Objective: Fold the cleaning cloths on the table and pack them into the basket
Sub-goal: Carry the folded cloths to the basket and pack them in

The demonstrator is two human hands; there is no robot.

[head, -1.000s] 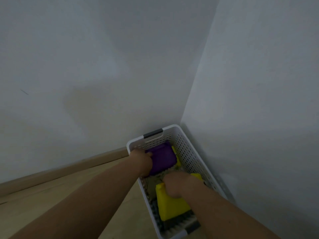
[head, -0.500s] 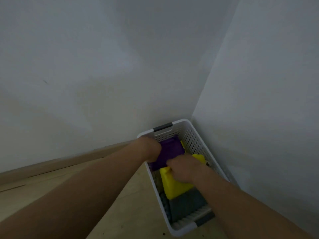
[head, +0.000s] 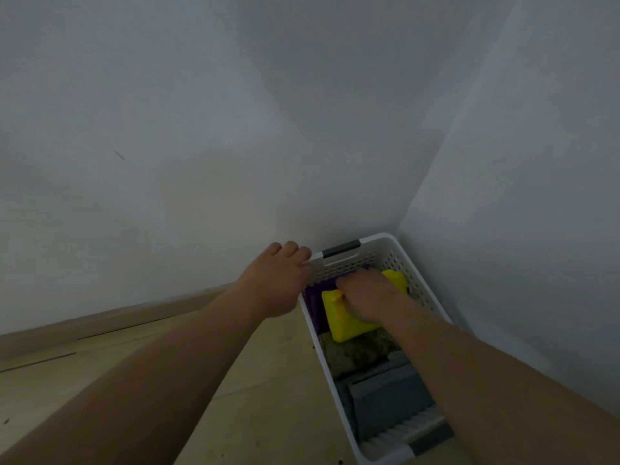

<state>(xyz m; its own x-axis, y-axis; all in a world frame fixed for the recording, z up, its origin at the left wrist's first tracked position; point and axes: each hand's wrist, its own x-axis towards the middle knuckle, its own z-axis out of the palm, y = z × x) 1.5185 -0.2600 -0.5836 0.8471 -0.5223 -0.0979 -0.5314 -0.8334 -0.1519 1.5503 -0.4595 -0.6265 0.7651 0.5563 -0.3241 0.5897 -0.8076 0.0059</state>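
Pressing yellow cloth (head: 345,322) into basket (head: 421,290).
Right hand (head: 367,298) is gripping it, curled; left hand (head: 278,280) is curling over basket's far-left rim.

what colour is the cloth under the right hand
Bright yellow. The head view shows the cloth under the right hand, inside the white basket.

Both my bare forearms reach forward, my left hand (head: 278,280) knuckles-up with fingers curled over at the far end, my right hand (head: 367,298) lower, palm down, fingers bent and pressing.
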